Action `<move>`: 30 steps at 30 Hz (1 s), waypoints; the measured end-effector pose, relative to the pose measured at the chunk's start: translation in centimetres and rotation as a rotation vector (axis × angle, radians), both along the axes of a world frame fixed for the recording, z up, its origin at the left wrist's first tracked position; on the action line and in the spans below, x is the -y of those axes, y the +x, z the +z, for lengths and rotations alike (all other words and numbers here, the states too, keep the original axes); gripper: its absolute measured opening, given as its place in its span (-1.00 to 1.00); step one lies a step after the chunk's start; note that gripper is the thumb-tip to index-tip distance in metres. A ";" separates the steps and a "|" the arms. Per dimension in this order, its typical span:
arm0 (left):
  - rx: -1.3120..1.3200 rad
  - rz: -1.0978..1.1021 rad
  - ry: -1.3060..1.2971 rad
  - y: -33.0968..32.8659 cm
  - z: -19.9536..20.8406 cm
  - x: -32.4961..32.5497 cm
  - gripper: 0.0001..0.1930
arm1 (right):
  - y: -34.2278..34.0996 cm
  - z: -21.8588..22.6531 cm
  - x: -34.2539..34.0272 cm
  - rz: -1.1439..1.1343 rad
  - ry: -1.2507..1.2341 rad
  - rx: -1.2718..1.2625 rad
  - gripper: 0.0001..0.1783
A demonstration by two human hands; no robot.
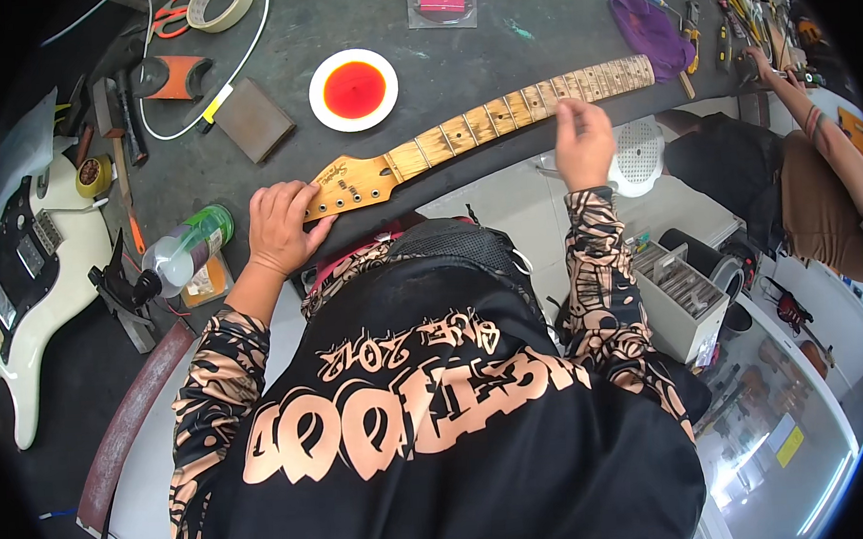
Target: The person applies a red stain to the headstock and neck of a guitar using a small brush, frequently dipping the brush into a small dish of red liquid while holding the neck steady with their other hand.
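A maple guitar neck (463,133) with dark worn streaks on its fretboard lies along the bench edge, its headstock to the left. My left hand (283,224) grips the headstock end, fingers on top and thumb along the near edge. At the near edge of the fretboard, towards its far end, is my right hand (583,142), thumb and fingers closed in a pinch. Whatever it may hold is too small to make out. Behind the neck stands a white bowl (390,98) holding red-orange liquid. A brown rectangular block (254,121) lies left of the bowl.
A green-labelled spray bottle (184,245) lies beside my left forearm. Farther left is a cream guitar body (49,324). A tape roll (222,5), a red packet (443,0) and a purple cloth (649,32) lie farther back. Another person's arm (814,118) reaches in at the right.
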State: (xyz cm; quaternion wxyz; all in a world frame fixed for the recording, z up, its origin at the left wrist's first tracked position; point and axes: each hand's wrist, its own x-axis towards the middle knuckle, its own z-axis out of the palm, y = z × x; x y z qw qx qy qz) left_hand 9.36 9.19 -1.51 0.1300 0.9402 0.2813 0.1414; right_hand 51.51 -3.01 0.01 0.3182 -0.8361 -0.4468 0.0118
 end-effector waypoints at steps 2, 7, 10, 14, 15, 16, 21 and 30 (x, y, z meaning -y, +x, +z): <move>0.000 -0.002 0.000 0.1 -0.1 -0.2 -0.38 | -0.6 -0.1 0.5 0.206 0.004 0.100 -0.91; 0.005 -0.008 0.027 0.1 -0.1 -0.1 -0.38 | -1.7 -0.8 0.2 0.097 -0.016 0.091 -0.91; 0.003 -0.020 0.033 0.1 0.0 0.0 -0.39 | -2.4 -1.0 0.1 0.059 -0.013 0.136 -0.91; -0.024 -0.016 0.045 -0.1 0.1 0.3 -0.39 | -2.2 -1.3 0.2 0.146 0.016 0.056 -0.90; -0.038 -0.029 0.035 -0.3 0.3 0.2 -0.39 | -1.7 -1.0 0.1 0.150 0.017 0.100 -0.90; -0.053 -0.042 0.024 -0.4 0.4 0.2 -0.39 | -1.4 -0.8 0.0 0.154 0.017 0.144 -0.91; -0.079 -0.042 0.023 -1.3 0.5 0.9 -0.39 | -2.7 -1.2 0.1 0.225 0.091 0.076 -0.93; -0.066 -0.031 0.024 -1.7 -0.2 0.8 -0.39 | -2.4 -0.9 -0.3 0.220 0.099 0.070 -0.93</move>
